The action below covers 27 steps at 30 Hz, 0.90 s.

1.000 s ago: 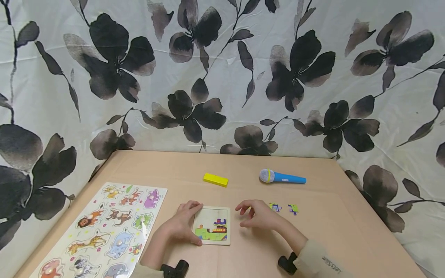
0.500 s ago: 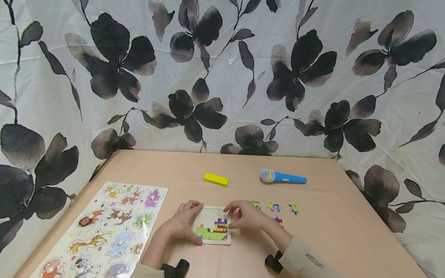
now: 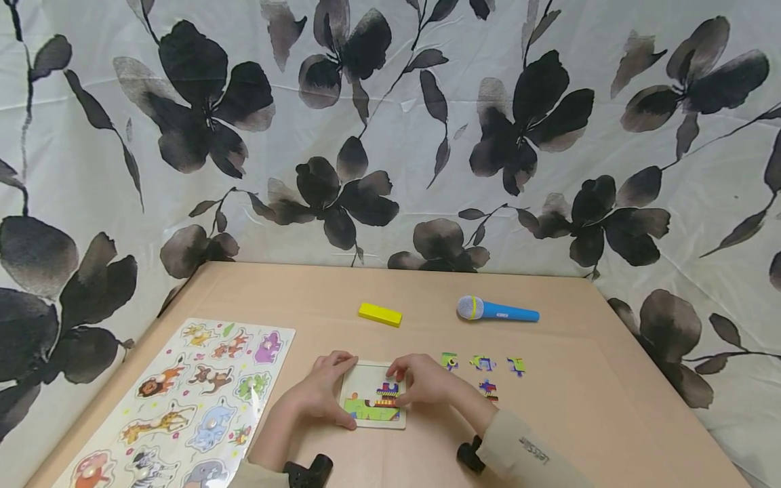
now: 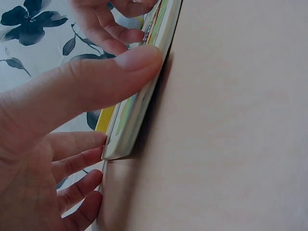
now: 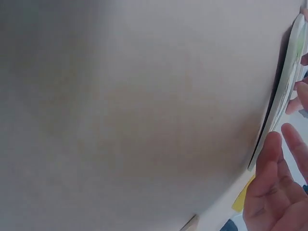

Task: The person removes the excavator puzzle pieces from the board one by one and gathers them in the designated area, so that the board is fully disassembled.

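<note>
A small square jigsaw puzzle board (image 3: pixel 373 426) with a pale frame lies in front of me, partly filled with green and train-patterned pieces (image 3: pixel 371 409). My left hand (image 3: pixel 317 392) grips its left side, thumb at the near corner and forefinger at the far corner; in the left wrist view the thumb (image 4: pixel 137 60) lies on the edge. Over the board's right side is my right hand (image 3: pixel 427 381), forefinger and thumb apart beside the upper train piece (image 3: pixel 387 390). No piece shows between these fingertips. In the right wrist view its fingers (image 5: pixel 270 149) are by the board's edge.
Several loose jigsaw pieces (image 3: pixel 483 363) lie right of the board. Behind are a yellow block (image 3: pixel 380 314) and a blue toy microphone (image 3: pixel 508 312). A large animal picture sheet (image 3: pixel 204 400) covers the table's left. A floral cloth (image 3: pixel 427 115) hangs behind the table (image 3: pixel 579 407).
My right hand has moved left from beside the board to over its right side, uncovering loose pieces on the table. The left hand keeps its hold on the board.
</note>
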Available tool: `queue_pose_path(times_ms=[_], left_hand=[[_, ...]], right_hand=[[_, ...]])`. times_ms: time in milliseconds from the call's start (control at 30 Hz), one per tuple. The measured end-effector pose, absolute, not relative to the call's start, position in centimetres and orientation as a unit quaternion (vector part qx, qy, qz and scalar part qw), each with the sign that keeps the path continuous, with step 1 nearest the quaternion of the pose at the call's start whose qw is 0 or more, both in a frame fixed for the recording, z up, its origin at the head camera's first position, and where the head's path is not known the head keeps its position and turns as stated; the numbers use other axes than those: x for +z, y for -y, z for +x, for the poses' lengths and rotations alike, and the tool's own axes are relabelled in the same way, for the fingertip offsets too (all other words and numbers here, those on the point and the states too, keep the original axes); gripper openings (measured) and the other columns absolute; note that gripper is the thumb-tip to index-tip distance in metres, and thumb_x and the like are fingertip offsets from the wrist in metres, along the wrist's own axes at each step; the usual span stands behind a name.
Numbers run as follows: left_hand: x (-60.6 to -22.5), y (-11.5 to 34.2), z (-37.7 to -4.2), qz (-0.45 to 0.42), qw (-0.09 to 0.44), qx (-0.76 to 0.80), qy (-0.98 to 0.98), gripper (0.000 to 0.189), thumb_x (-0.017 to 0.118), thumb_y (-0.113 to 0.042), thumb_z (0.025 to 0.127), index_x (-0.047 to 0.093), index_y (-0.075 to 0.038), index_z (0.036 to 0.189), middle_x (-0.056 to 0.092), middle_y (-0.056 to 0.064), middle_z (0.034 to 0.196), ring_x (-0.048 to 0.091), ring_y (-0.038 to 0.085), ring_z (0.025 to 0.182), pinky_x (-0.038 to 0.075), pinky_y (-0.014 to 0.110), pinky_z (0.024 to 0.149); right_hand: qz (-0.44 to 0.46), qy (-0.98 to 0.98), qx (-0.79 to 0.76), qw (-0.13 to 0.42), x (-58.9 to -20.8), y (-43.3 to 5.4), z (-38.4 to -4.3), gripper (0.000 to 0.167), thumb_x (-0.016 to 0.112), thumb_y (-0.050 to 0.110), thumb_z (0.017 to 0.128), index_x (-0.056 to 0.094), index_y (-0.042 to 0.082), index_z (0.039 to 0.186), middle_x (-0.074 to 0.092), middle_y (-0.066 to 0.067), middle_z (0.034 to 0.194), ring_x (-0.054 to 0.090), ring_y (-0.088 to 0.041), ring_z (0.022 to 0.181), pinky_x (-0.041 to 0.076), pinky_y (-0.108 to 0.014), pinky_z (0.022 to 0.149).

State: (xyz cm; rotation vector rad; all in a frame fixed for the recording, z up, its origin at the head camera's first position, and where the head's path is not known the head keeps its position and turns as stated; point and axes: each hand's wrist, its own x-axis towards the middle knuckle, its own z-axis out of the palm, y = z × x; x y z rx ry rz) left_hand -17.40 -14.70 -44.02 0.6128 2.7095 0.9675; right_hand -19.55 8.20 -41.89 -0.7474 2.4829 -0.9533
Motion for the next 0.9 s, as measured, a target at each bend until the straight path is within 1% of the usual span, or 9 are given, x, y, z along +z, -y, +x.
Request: queue_pose_path(times_ms=[167,300,567,900], left_hand=[[-44.1,14.7,-17.4,0.208,0.100,0.326,-0.917,0.105,0.089,-0.033,0.048,0.041,0.003,0.134,0.036,0.013,0.134,0.030,0.032,0.118,0.033,0.051,0.098],[-44.1,14.7,-17.5,0.208,0.099,0.327,-0.916,0.106,0.089,-0.033,0.047,0.041,0.003,0.134,0.036,0.013,0.134,0.030,0.032,0.118,0.033,0.051,0.098],[-44.2,14.7,-17.4,0.206,0.096,0.322,-0.919,0.107,0.089,-0.034,0.046,0.041,0.003,0.134,0.036,0.012,0.134,0.031,0.031,0.118,0.033,0.051,0.098],[-44.2,14.8,-17.5,0.210,0.096,0.319,-0.919,0.105,0.089,-0.034,0.048,0.041,0.003,0.134,0.036,0.012,0.134,0.031,0.031,0.118,0.034,0.050,0.098]], right_hand=[[-0.269,-0.894,-0.306,0.185,-41.8,-7.6,-19.4,0.036,0.079,0.010,0.068,0.064,0.005,0.100,0.053,-0.002,0.081,0.042,-0.010,0.065,0.037,-0.020,0.055],[-0.263,-0.902,-0.289,0.186,-41.8,-7.1,-19.3,0.036,0.080,0.008,0.065,0.064,0.005,0.098,0.052,-0.002,0.080,0.042,-0.011,0.068,0.037,-0.021,0.059],[-0.254,-0.901,-0.294,0.190,-41.7,-6.9,-19.2,0.033,0.080,0.004,0.064,0.064,0.008,0.094,0.053,-0.002,0.080,0.044,-0.014,0.069,0.037,-0.022,0.060],[-0.256,-0.901,-0.302,0.178,-42.2,-7.2,-19.4,0.034,0.080,0.004,0.065,0.066,0.010,0.095,0.053,0.000,0.080,0.043,-0.015,0.071,0.035,-0.023,0.060]])
